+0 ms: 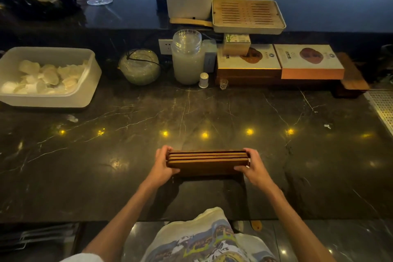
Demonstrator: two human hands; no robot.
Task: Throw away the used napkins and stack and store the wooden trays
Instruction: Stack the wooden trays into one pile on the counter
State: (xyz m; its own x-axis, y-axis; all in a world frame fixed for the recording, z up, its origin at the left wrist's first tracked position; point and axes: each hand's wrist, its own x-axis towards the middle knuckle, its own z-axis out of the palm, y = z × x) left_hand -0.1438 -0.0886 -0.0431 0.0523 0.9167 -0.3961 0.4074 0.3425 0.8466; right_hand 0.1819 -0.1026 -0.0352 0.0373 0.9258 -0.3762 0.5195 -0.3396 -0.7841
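Note:
A stack of several dark wooden trays [207,161] is held just above the black marble counter [212,112], near its front edge in the middle. My left hand [162,165] grips the stack's left end, fingers wrapped over the top and thumb under the front. At the right end my right hand [254,167] grips the same way. The stack is tilted, long side facing me. A small white scrap [327,126] lies on the counter to the right; no napkins can be made out.
A white tub [47,100] of pale shell-like pieces stands at back left. Along the back are a glass jar [139,67], a tall lidded jar [187,57], flat boxes [278,64] and a slatted tea tray [247,15]. A perforated metal grate [382,108] lies at the right edge.

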